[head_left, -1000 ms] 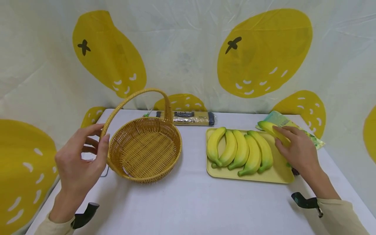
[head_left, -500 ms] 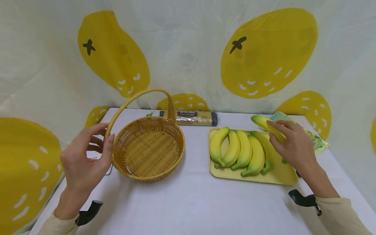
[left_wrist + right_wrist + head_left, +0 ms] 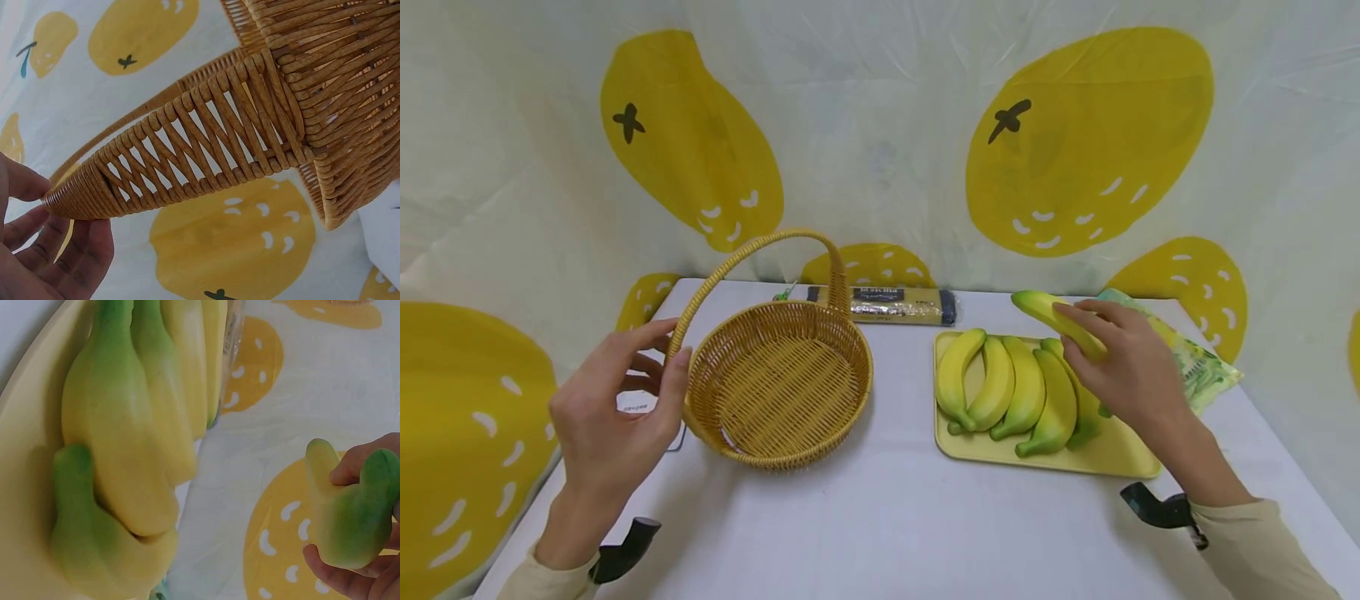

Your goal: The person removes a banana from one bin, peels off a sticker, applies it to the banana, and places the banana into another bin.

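Note:
My left hand pinches the arched handle of a round wicker basket between thumb and fingers. In the left wrist view the fingertips touch the woven handle near its top. The basket holds nothing. My right hand grips a banana above the far right part of a yellow tray. The right wrist view shows that banana's green stem end between thumb and fingers. Several bananas lie side by side on the tray, and my right hand partly covers the rightmost ones.
Behind the basket lies a dark and gold plastic-wrapped package. A green patterned packet is at the right, partly behind my right hand. A hanging sheet with yellow fruit prints rises behind the white table.
My right hand has moved left with the banana, from the packet side toward the bananas on the tray. The left hand keeps its pinch on the basket handle; the view has shifted slightly.

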`<state>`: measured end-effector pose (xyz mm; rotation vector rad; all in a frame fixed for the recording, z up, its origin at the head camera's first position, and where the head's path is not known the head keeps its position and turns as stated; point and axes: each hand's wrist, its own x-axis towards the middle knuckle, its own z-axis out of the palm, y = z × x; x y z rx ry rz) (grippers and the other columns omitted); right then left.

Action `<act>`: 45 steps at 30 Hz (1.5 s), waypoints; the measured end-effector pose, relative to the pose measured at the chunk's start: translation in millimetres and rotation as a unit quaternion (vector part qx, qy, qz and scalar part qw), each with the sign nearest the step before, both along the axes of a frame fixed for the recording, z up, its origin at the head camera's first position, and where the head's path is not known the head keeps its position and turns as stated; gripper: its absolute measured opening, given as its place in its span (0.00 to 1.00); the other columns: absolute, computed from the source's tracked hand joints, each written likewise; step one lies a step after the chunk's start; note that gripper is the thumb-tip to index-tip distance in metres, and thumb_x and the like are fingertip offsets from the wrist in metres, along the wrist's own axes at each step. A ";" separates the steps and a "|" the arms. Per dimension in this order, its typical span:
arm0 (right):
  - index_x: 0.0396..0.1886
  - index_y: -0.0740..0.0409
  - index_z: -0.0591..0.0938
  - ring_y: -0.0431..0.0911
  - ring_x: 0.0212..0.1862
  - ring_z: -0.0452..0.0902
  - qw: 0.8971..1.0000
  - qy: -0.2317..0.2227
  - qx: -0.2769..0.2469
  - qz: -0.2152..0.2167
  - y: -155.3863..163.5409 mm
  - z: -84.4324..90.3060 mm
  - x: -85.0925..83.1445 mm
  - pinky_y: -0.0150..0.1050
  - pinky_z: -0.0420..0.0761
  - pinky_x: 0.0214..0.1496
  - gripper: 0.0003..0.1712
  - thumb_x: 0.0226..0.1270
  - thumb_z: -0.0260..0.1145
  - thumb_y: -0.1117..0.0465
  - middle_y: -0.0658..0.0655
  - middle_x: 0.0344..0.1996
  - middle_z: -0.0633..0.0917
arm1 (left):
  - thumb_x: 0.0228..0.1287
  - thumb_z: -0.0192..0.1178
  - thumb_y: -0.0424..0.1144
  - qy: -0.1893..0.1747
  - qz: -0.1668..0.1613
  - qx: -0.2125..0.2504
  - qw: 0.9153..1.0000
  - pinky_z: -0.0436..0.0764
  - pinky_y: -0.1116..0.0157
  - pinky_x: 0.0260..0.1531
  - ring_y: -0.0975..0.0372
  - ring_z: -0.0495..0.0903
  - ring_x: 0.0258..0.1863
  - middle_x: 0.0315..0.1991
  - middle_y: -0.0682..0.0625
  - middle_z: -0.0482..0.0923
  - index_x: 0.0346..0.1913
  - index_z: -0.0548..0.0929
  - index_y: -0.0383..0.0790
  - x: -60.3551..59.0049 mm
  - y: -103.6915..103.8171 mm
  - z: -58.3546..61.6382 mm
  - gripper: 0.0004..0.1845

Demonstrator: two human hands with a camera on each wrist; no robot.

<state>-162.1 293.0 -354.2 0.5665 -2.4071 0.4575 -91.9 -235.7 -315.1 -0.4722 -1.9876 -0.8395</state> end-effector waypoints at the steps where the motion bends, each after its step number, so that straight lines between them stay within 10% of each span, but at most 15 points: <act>1: 0.61 0.58 0.88 0.62 0.51 0.80 1.000 -0.001 0.000 0.003 -2.1 1.3 0.1 0.55 0.81 0.34 0.28 0.58 0.76 0.72 0.64 0.53 0.86 | 0.66 0.68 0.37 0.000 0.001 -0.001 1.000 0.78 0.84 0.37 0.70 0.78 0.30 0.39 0.40 0.86 0.54 0.88 0.27 0.1 0.1 0.3 0.18; 45: 0.62 0.52 0.88 0.56 0.50 0.80 0.993 0.017 0.010 0.116 -108.3 23.9 -12.5 0.47 0.81 0.28 0.25 0.65 0.75 0.65 0.60 0.55 0.85 | 0.63 0.70 0.32 0.006 -0.007 0.021 1.000 0.79 0.84 0.36 0.70 0.79 0.29 0.38 0.41 0.86 0.54 0.89 0.30 -2.6 -1.0 -4.3 0.17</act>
